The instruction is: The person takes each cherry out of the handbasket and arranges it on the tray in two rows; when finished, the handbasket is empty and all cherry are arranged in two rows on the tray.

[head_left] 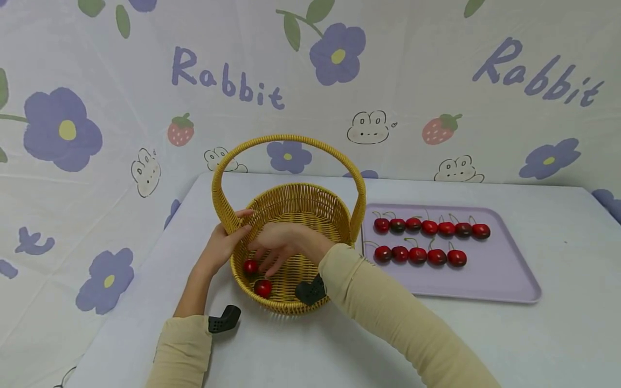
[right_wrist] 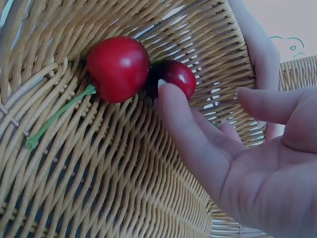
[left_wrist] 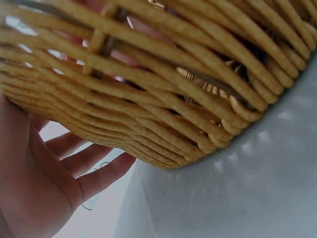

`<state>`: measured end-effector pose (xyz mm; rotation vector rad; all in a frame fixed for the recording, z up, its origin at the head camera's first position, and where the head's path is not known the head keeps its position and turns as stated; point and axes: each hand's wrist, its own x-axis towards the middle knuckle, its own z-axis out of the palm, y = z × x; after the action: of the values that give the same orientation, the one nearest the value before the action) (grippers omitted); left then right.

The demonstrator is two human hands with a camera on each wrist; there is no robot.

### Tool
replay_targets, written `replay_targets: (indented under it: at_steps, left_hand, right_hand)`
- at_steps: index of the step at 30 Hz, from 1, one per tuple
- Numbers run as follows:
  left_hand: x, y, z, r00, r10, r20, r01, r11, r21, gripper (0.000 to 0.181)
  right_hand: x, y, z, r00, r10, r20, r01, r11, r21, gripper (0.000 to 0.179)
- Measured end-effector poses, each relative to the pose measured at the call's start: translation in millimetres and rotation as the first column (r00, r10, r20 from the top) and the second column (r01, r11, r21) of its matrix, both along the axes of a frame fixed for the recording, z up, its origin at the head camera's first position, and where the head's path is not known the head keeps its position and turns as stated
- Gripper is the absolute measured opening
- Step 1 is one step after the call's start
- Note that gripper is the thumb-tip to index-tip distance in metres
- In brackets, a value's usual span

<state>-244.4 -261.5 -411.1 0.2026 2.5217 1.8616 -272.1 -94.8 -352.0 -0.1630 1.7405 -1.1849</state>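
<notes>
A round yellow wicker basket (head_left: 296, 199) with a tall arched handle stands on the table. At its left side my left hand (head_left: 225, 245) holds the rim by the handle's base; in the left wrist view its fingers (left_wrist: 106, 176) lie against the outer weave. Inside the basket is my right hand (head_left: 281, 242), reaching down with fingers apart. Its index fingertip meets a dark red cherry (right_wrist: 181, 78), while the thumb stays clear of it. Beside that one lies a brighter red cherry (right_wrist: 119, 69) with a green stem, against the woven wall.
To the basket's right lies a light purple tray (head_left: 504, 269) bearing two rows of red cherries (head_left: 417, 255) with stems. The white table (head_left: 572, 237) backs onto a patterned cloth (head_left: 402, 64). Black wrist mounts (head_left: 225, 319) are worn on both arms.
</notes>
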Motion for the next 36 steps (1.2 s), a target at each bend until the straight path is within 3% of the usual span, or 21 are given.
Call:
replay_targets:
  at_steps: [6,11,23,30,36]
  left_hand:
    - [0.4,0.9,1.1,1.000,-0.002,-0.003,0.002,1.000,-0.003,0.041]
    - [-0.3,0.9,1.3,1.000,-0.007,-0.008,0.007,1.000,-0.001,0.041]
    - [-0.6,2.1,2.2,1.000,-0.001,-0.019,0.001,1.000,0.009,0.040]
    - [1.7,1.9,4.2,1.000,-0.003,-0.018,0.003,1.000,0.004,0.041]
    - [2.2,1.6,2.8,1.000,-0.001,-0.014,0.001,1.000,0.001,0.041]
  right_hand:
    - [0.6,0.1,0.2,0.998,-0.047,0.048,0.049,0.998,-0.028,0.040]
    - [1.1,0.8,0.1,0.998,-0.035,0.047,0.036,0.999,-0.025,0.034]
    - [5.2,4.0,3.0,0.988,0.142,0.057,-0.144,0.989,0.029,0.019]
    - [8.9,0.9,6.3,0.971,0.240,-0.011,-0.238,0.968,0.073,0.017]
    - [11.5,-0.2,11.9,0.960,0.271,-0.074,-0.261,0.957,0.130,0.014]
